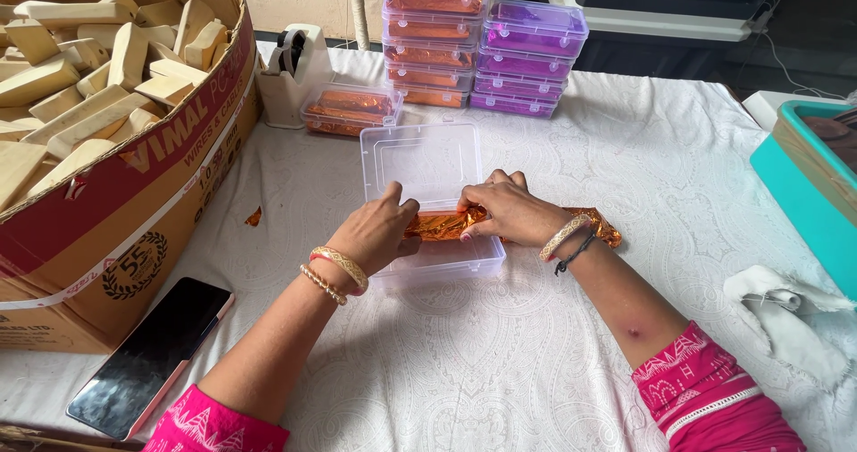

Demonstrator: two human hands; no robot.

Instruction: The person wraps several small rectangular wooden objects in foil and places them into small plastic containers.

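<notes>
A clear plastic box [446,260] lies open on the white cloth, its lid [420,157] tipped back. My left hand [375,229] and my right hand [509,209] both press an orange foil-wrapped bar [444,225] into the box's tray. Another orange foil-wrapped piece [603,227] lies just behind my right wrist on the cloth.
A large cardboard carton [134,175] of wooden blocks [89,68] stands at the left. A phone [152,354] lies at front left. A tape dispenser [290,73], a filled closed box [350,108] and stacks of orange [433,37] and purple [527,59] boxes stand behind. A teal tray [803,193] and crumpled cloth [786,314] are at the right.
</notes>
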